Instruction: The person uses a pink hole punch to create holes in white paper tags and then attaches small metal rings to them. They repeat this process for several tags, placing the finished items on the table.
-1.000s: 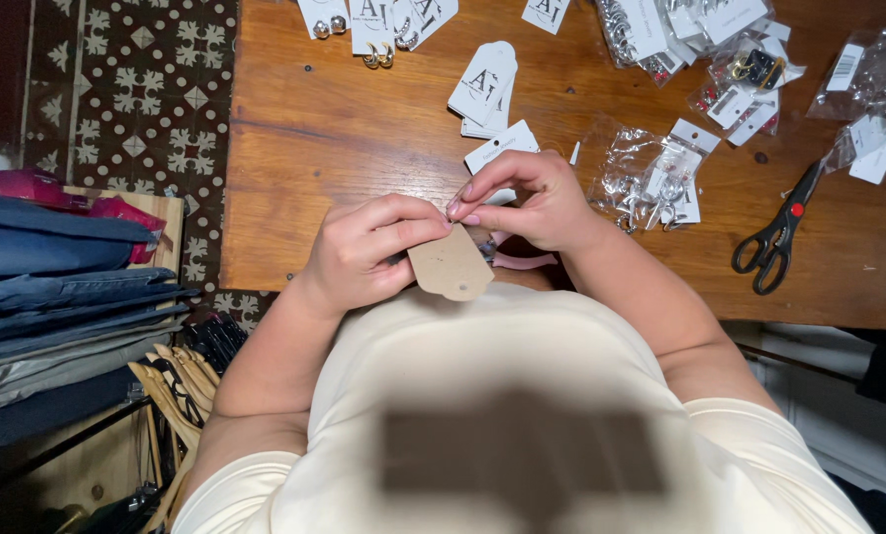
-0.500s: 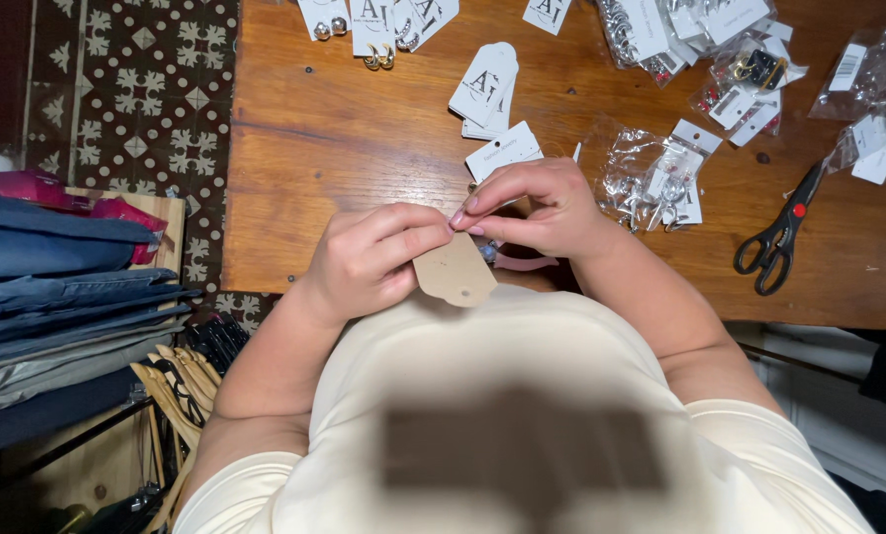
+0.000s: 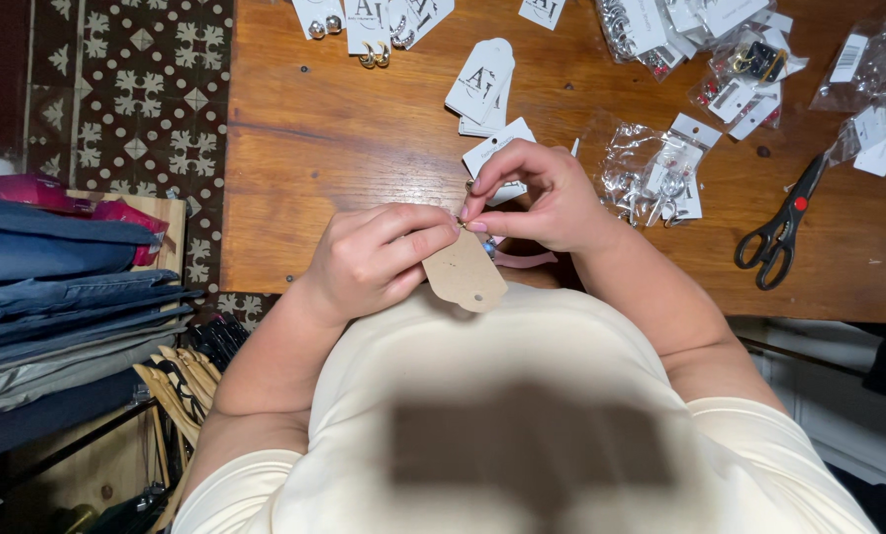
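My left hand (image 3: pixel 378 257) grips a small brown cardboard tag (image 3: pixel 466 273) by its upper end, its blank side up and a punched hole at its lower tip. My right hand (image 3: pixel 542 195) meets it at the tag's top edge, thumb and forefinger pinched on a tiny metal piece that is too small to make out. Both hands hover over the near edge of the wooden table (image 3: pixel 344 148), close to my chest. A white printed tag (image 3: pixel 497 153) lies on the table just beyond my right hand.
Black scissors (image 3: pixel 781 227) lie at the right. Clear plastic bags with small jewellery and cards (image 3: pixel 655 178) sit behind my right hand, more at the far right. White tags (image 3: pixel 482 84) lie further back. Folded jeans (image 3: pixel 57 297) and hangers (image 3: pixel 181 381) are at my left.
My hands and the brown tag stay at the same spot; my right fingers have shifted slightly at the tag's top edge.
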